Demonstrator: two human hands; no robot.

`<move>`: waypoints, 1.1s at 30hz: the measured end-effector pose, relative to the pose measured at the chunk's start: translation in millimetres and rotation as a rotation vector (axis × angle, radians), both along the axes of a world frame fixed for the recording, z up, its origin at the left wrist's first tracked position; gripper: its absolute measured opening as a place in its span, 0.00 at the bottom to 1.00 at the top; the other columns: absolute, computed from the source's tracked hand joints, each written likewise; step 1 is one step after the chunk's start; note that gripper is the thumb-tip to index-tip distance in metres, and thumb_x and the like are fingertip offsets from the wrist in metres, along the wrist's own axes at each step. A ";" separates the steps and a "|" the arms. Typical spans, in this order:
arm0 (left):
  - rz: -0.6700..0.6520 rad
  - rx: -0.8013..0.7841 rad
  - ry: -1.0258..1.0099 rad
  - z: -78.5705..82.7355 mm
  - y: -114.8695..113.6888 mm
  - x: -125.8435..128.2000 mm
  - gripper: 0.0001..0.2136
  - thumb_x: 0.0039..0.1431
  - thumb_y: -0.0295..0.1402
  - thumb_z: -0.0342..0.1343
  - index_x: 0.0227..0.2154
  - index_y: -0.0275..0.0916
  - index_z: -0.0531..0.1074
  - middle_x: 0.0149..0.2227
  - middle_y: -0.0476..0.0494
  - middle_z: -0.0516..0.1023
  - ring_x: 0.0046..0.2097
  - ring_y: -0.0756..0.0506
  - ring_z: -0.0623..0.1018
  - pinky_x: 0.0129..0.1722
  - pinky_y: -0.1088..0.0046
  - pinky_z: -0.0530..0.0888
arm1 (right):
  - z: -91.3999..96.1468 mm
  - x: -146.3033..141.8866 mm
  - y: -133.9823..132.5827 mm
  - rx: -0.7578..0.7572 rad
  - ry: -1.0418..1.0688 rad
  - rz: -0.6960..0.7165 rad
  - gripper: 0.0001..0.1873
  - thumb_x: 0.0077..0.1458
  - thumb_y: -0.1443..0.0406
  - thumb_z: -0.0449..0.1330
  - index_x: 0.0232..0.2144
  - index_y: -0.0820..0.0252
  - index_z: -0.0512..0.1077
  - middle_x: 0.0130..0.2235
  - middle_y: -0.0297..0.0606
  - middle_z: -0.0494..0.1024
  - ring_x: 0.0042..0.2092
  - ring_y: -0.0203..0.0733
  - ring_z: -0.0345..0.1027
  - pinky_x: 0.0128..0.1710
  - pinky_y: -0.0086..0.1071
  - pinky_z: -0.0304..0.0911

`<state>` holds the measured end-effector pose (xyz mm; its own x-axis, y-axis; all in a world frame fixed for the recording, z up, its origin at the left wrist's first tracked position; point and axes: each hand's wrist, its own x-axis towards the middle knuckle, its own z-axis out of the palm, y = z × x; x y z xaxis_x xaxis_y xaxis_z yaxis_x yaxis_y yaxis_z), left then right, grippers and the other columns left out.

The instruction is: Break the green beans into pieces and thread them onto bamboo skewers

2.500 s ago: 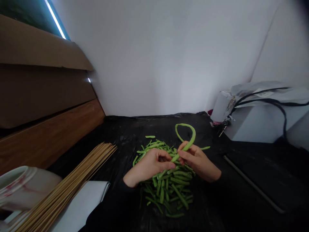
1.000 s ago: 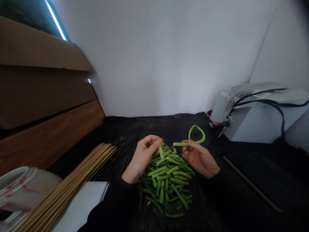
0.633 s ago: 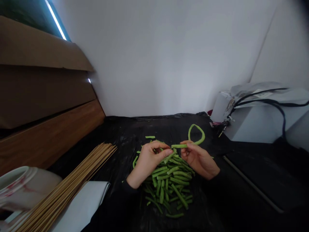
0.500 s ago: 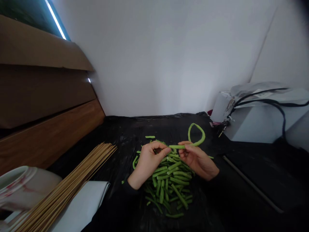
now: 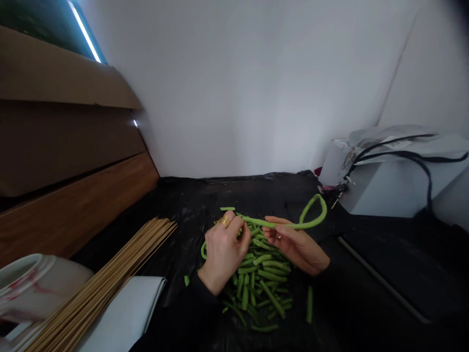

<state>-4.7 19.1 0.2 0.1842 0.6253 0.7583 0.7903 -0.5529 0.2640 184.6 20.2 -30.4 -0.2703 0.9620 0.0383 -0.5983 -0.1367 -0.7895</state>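
Bean pile: Many short green bean pieces (image 5: 271, 275) lie heaped on black plastic sheeting (image 5: 190, 205); take this heap as the centre of the clock. Judging by its size, most of the beans in view are already in short lengths.
Long bean: One far longer bean (image 5: 308, 225) is held above the heap's far edge, running from about 12 o'clock to 2 o'clock. It appears to be the one long length left unshortened.
Right hand: At 2 o'clock, the right hand (image 5: 298, 247) grips the long bean between thumb and fingers.
Left hand: At 10 o'clock, the left hand (image 5: 224, 247), wearing a gold ring (image 5: 224, 221), has its fingers curled in at the long bean's near end; whether they pinch it cannot be told.
Bean's look: Pale, smooth green and slender, nearly straight between the hands, then curling back into a teardrop loop beyond the right hand. It looks supple.
Pieces' look: Rounded, of uneven length and thickness, overlapping at many angles, darker toward 6 o'clock.
Stray pieces: Apart from the heap, one lies at 11 o'clock, one at 4 o'clock and a small one near 9 o'clock.
Stick bundle: At 9 o'clock, well apart, thin tan sticks (image 5: 126, 271) lie beside a pale jar (image 5: 54, 288).
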 end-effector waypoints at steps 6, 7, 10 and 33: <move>-0.090 0.032 -0.017 -7.9 -3.8 3.0 0.06 0.62 0.27 0.52 0.30 0.39 0.72 0.30 0.46 0.73 0.31 0.49 0.73 0.33 0.74 0.67 | -2.4 -3.7 -3.1 0.021 -0.015 0.010 0.16 0.50 0.64 0.68 0.44 0.56 0.78 0.40 0.40 0.82 0.42 0.38 0.73 0.44 0.33 0.65; -0.111 0.019 -0.028 -8.5 -3.9 3.3 0.06 0.62 0.28 0.52 0.31 0.38 0.72 0.30 0.46 0.73 0.31 0.49 0.73 0.33 0.74 0.68 | -3.1 -3.9 -3.2 0.023 -0.017 0.012 0.16 0.50 0.64 0.68 0.44 0.56 0.78 0.40 0.39 0.82 0.43 0.38 0.73 0.44 0.33 0.65; -0.209 -0.001 0.005 -8.8 -5.2 4.8 0.06 0.63 0.28 0.52 0.32 0.38 0.73 0.31 0.45 0.74 0.33 0.48 0.74 0.34 0.73 0.70 | -4.7 -4.3 -2.7 0.032 -0.016 -0.016 0.16 0.51 0.64 0.67 0.44 0.56 0.77 0.41 0.39 0.82 0.43 0.38 0.73 0.44 0.33 0.64; -0.221 -0.109 0.192 -9.1 -10.2 12.4 0.09 0.67 0.32 0.45 0.34 0.38 0.70 0.32 0.43 0.74 0.31 0.46 0.75 0.32 0.71 0.69 | 0.2 -1.4 -3.2 0.101 -0.136 -0.032 0.17 0.51 0.62 0.68 0.45 0.56 0.76 0.35 0.38 0.80 0.35 0.36 0.70 0.31 0.29 0.60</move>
<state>7.8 8.9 -8.9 0.4578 0.6299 0.6274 0.6955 -0.6933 0.1886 183.2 17.1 -30.2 -0.2493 0.9633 0.0999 -0.4879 -0.0358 -0.8722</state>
